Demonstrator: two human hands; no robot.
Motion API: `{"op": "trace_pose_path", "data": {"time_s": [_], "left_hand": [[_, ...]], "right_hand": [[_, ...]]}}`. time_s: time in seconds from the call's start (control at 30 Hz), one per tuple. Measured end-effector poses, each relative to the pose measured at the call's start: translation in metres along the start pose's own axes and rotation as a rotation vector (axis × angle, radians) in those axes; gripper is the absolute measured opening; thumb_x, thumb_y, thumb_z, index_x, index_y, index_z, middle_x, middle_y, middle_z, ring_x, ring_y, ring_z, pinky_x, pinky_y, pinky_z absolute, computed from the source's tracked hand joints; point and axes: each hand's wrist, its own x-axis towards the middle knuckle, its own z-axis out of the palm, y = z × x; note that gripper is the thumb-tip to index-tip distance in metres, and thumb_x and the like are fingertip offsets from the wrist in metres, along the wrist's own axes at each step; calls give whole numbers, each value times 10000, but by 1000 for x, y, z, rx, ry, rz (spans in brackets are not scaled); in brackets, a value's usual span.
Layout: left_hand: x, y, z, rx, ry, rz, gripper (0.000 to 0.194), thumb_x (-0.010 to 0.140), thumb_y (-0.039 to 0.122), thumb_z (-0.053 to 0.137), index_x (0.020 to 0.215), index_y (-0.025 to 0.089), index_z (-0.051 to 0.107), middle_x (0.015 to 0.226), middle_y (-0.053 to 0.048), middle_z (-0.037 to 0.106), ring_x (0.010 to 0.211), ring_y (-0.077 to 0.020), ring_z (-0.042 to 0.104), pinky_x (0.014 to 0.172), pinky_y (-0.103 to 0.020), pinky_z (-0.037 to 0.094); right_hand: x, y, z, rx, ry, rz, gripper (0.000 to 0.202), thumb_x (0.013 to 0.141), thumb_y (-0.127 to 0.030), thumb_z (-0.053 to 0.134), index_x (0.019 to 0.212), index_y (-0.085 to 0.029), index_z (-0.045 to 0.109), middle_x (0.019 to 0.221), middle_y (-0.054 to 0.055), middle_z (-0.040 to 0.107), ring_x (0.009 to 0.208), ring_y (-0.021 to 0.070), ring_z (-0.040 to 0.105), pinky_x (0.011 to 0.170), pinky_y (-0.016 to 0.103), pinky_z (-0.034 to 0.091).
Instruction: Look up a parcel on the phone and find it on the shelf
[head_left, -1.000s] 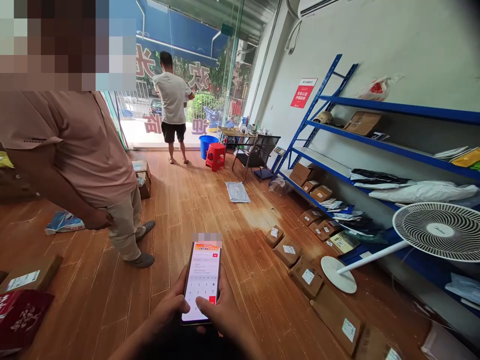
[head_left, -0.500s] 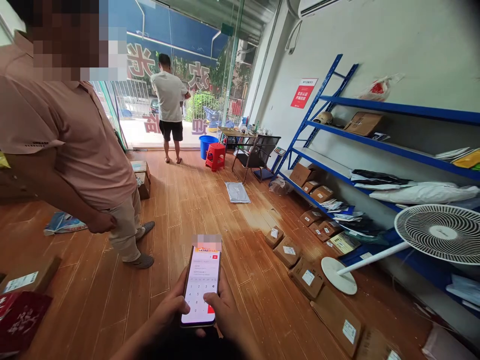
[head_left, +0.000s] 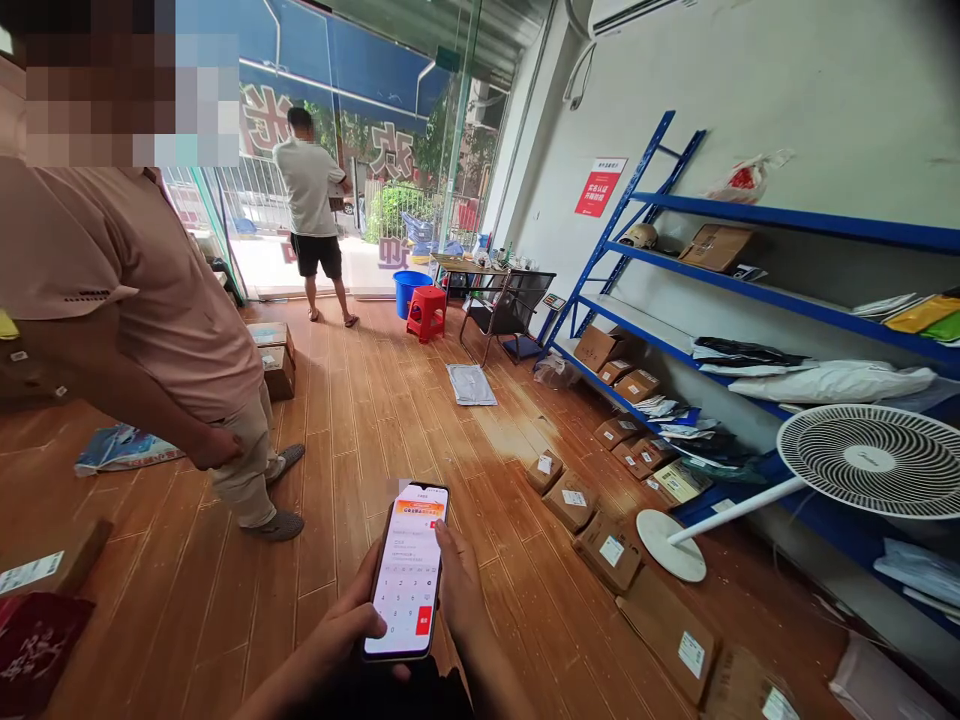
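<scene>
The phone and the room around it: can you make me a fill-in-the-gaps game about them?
1. Both hands, the left hand and the right hand, hold a ____ with a lit screen.
2. The small stool near the glass door is coloured ____.
3. The white fan stands on the floor beside the ____ metal shelves.
4. The cardboard parcels lying in a row rest on the wooden ____.

Missing words: phone; red; blue; floor

- We see a wooden plank floor (head_left: 390,420) that shines in daylight.
- We see a glass front (head_left: 390,150) at the far end.
- Blue shelves (head_left: 750,215) stand along the white wall (head_left: 787,90).
</scene>
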Motion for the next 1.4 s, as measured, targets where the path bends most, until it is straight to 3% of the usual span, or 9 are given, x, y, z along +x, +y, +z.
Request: {"op": "trace_pose_path", "data": {"time_s": [0.13, 0.33, 0.47, 0.57, 0.7, 0.87, 0.97, 1.23, 1.4], "left_hand": [[-1, 2, 3, -27, -2, 3, 1169, 578, 48, 469, 1397, 325, -316, 1196, -85, 639, 851, -300, 658, 549, -349, 542], [-5, 6, 8, -14, -9, 25, 1135, 591, 60, 457, 1425, 357, -252, 1170, -82, 637, 819, -290, 654, 522, -336, 527], [-6, 5, 6, -7, -37, 18, 1108, 601, 75, 455, 1444, 316, -221, 1105, -97, 663, 787, -290, 657, 521, -338, 521], [-7, 4, 4, -7, -43, 4, 1097, 610, 76, 459, 1450, 322, -202, 1133, -99, 656, 802, -283, 659, 527, -331, 523], [-9, 5, 5, 11, -47, 7, 1082, 619, 70, 462, 1463, 326, -165, 1124, -95, 657, 796, -278, 661, 517, -314, 522], [-10, 7, 5, 7, -71, 6, 1052, 616, 55, 453, 1486, 340, -65, 1098, -79, 660, 784, -265, 658, 496, -288, 518], [-10, 6, 1, 1, -81, 4, 1025, 633, 62, 464, 1492, 341, -21, 1082, -75, 664, 800, -269, 662, 540, -325, 552], [-4, -3, -9, -93, -196, 63, 880, 729, 207, 549, 1490, 346, 130, 1177, -83, 638, 889, -289, 660, 585, -365, 590], [-4, -2, -11, -49, -125, 64, 884, 724, 215, 553, 1493, 322, 132, 1155, -97, 634, 843, -278, 656, 546, -356, 582]], "right_hand": [[-3, 12, -9, -86, 135, 4, 715, 519, -852, 569, 802, -209, 702, 870, 72, 709, 903, 260, 625, 828, 370, 503], [-5, 28, -18, -125, 106, -45, 614, 677, -789, 504, 859, -244, 722, 976, 73, 694, 1019, 282, 595, 926, 396, 469], [-5, 31, -19, -118, 91, -58, 571, 723, -718, 524, 938, -225, 716, 1026, 86, 701, 1052, 286, 590, 924, 392, 472], [-11, 25, -12, -89, 86, -98, 534, 727, -689, 544, 931, -226, 716, 965, 76, 722, 929, 257, 627, 820, 360, 508], [-20, 10, 0, -9, 46, -110, 518, 699, -710, 569, 772, -218, 714, 726, 44, 706, 724, 224, 627, 676, 333, 510], [-18, 11, 0, 53, 11, -65, 539, 636, -685, 660, 816, -178, 698, 785, 62, 729, 715, 225, 642, 641, 333, 519], [-14, 17, -2, 22, -65, -74, 511, 672, -645, 663, 820, -157, 669, 720, 57, 709, 633, 198, 618, 574, 313, 490], [-21, 5, 2, 30, -39, -67, 600, 666, -767, 550, 849, -217, 703, 849, 91, 733, 827, 288, 669, 757, 419, 539], [-19, 7, 3, -9, -90, -63, 549, 622, -680, 668, 866, -188, 666, 829, 82, 722, 788, 271, 659, 733, 415, 534]]}}
